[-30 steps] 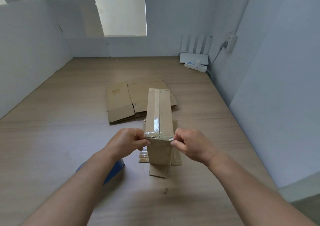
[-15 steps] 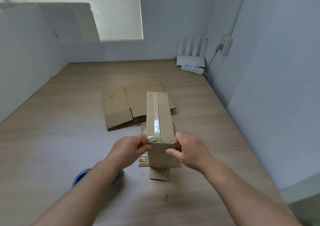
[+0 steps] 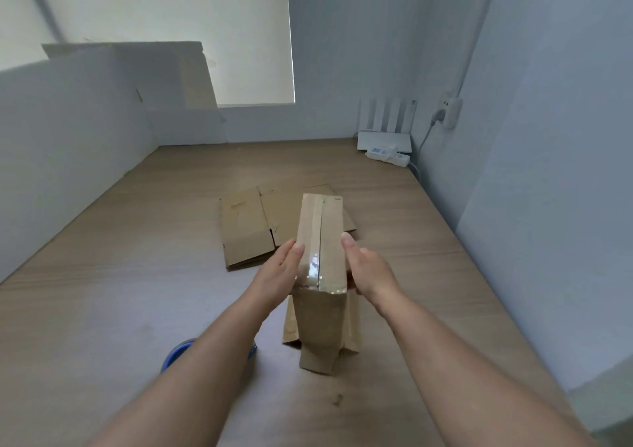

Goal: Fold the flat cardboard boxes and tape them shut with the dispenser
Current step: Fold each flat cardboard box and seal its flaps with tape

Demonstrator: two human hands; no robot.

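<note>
A tall narrow cardboard box (image 3: pixel 322 320) stands upright on the wooden table (image 3: pixel 102 292). Clear tape runs along the seam of its top face, and its bottom flaps splay out on the table. My left hand (image 3: pixel 277 275) presses flat against the box's left side near the top, fingers straight. My right hand (image 3: pixel 368 272) lies against the right side, thumb straight along the top edge, its fingers hidden behind the box. The blue tape dispenser (image 3: pixel 174 354) lies on the table, mostly hidden under my left forearm. Flat cardboard boxes (image 3: pixel 246 227) lie just beyond the standing box.
A white router (image 3: pixel 383 138) and power strip (image 3: pixel 387 153) sit at the far right corner, with a wall plug (image 3: pixel 448 111) above them. White panels (image 3: pixel 68 145) wall the table's left side. A grey wall (image 3: pixel 548 207) borders the right.
Both hands have left their pinch at the near top edge and slid forward along the box's sides, fingers now straight. The view has tilted, and the box looks closer.
</note>
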